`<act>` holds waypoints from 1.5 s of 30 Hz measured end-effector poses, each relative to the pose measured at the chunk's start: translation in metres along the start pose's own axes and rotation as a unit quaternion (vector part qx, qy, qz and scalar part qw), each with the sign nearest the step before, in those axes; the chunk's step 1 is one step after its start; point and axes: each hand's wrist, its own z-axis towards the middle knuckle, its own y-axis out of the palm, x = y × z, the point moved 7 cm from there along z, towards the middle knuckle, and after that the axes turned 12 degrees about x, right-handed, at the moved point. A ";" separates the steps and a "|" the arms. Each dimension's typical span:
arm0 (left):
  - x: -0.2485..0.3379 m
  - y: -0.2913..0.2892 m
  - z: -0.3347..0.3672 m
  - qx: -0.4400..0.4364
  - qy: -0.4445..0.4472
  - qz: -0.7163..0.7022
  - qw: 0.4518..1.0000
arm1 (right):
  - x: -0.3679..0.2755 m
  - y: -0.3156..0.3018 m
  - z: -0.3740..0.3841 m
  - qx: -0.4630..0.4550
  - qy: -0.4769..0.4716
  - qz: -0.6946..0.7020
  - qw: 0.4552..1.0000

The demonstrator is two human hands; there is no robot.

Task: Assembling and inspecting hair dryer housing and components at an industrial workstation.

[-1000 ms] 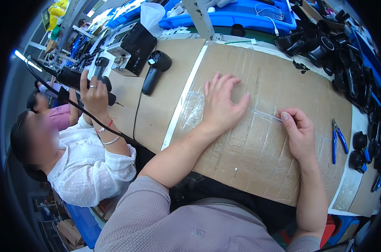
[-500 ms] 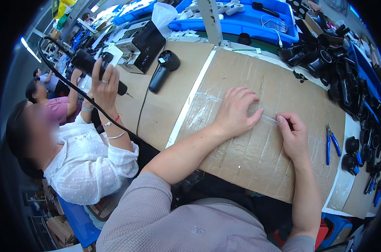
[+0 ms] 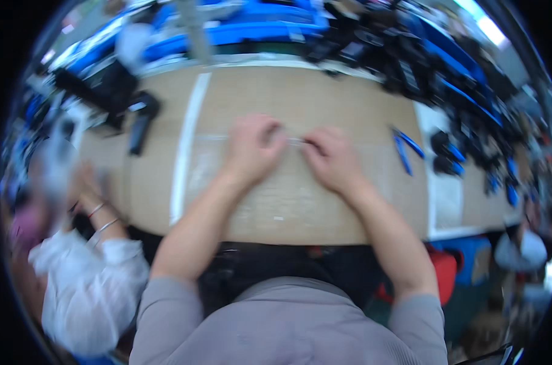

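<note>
Left hand (image 3: 254, 149) curls nearer right hand (image 3: 335, 157) | pale sliver (image 3: 295, 140) between | fingers narrow, hold too blurred to judge | seemingly 2-handed work

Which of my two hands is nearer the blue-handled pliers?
Your right hand: the blue-handled pliers lie to its right, while your left hand is on its other side, farther from them.

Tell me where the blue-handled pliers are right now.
In the head view, the blue-handled pliers lie on the cardboard, to the right of the right hand, near the cardboard's right edge.
</note>
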 end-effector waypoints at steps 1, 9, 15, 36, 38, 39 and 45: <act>-0.004 -0.002 0.002 -0.014 -0.006 0.005 1.000 | -0.009 -0.003 -0.003 0.017 -0.001 0.006 1.000; 0.008 0.014 -0.010 -0.087 -0.056 -0.034 0.994 | 0.007 -0.125 -0.058 0.141 0.017 -0.130 0.981; 0.012 0.018 -0.017 -0.103 -0.040 -0.029 0.993 | 0.059 -0.218 -0.072 0.181 0.046 -0.329 0.926; 0.010 0.013 -0.014 -0.113 -0.059 -0.014 0.992 | 0.164 -0.337 -0.108 -0.042 0.187 -0.421 0.887; 0.014 0.013 -0.014 -0.118 -0.013 -0.022 0.993 | 0.166 -0.341 -0.120 -0.006 0.310 -0.323 0.894; 0.013 0.011 -0.014 -0.116 -0.019 -0.014 0.993 | 0.157 -0.330 -0.119 -0.013 0.307 -0.317 0.897; 0.025 0.016 -0.022 -0.144 -0.025 -0.058 0.988 | 0.065 -0.250 -0.077 -0.024 0.238 -0.231 0.943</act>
